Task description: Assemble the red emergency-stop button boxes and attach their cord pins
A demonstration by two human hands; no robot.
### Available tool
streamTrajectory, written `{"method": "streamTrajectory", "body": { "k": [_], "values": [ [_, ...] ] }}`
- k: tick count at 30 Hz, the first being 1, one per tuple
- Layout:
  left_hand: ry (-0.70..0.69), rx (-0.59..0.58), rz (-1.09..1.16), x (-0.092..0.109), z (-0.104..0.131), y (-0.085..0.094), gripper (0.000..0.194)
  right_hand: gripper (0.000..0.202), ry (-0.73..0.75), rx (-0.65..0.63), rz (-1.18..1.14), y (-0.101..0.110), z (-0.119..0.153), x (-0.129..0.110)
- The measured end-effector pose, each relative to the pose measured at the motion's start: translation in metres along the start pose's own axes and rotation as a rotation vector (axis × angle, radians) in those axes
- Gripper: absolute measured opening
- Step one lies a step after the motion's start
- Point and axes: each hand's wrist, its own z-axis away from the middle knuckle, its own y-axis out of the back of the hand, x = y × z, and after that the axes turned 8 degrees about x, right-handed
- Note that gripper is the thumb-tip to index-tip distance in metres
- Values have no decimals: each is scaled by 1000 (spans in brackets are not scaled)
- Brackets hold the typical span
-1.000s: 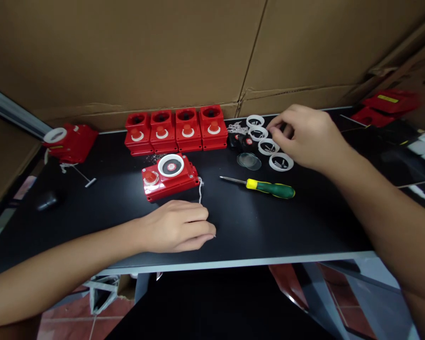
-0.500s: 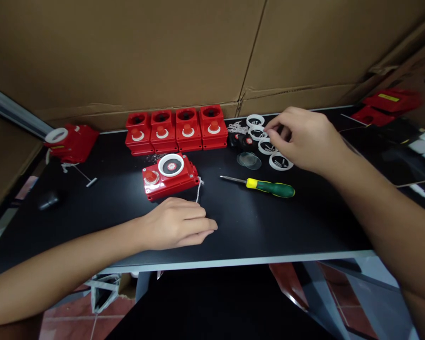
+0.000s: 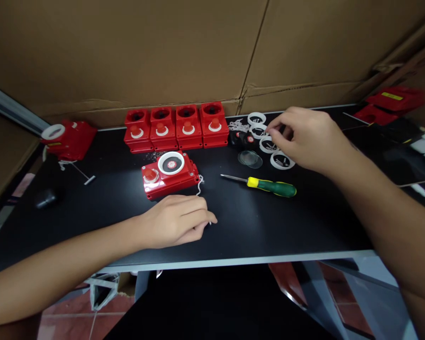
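My left hand (image 3: 182,219) rests low over the table in front of a red box (image 3: 170,182), its fingers curled closed. A tiny pale tip pokes out by the fingertips; I cannot make out what it is. The box has a white ring (image 3: 171,163) around a dark disc and an orange-red knob (image 3: 150,175), with a white cord (image 3: 200,185) at its right end. My right hand (image 3: 301,137) pinches thumb and fingers together beside several white rings (image 3: 282,160) with small metal pieces inside them. What the pinch holds, if anything, is hidden.
A screwdriver (image 3: 272,186) with a green and yellow handle lies between my hands. Clear discs (image 3: 250,159) and black parts (image 3: 242,139) sit near the rings. Several red boxes (image 3: 187,126) line the cardboard wall; another red box (image 3: 71,140) is at left.
My left fingers have shifted slightly, and a small pale tip now shows at them. My right hand stays at the rings. The view has moved a little.
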Motion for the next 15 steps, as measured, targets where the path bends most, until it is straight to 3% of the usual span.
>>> {"method": "streamTrajectory", "body": {
  "k": [5,10,13,15],
  "values": [
    [-24,-28,-18,0,-2,3,18,27,-254,-33,79,13,-13,0],
    [-37,-26,-23,-2,-2,3,20,36,-391,-19,130,26,-27,3],
    [-68,46,11,-5,3,-2,23,43,-475,8,179,38,-29,22],
    [-78,74,24,-7,5,-4,24,48,-498,40,272,46,-28,50]
  ]
}}
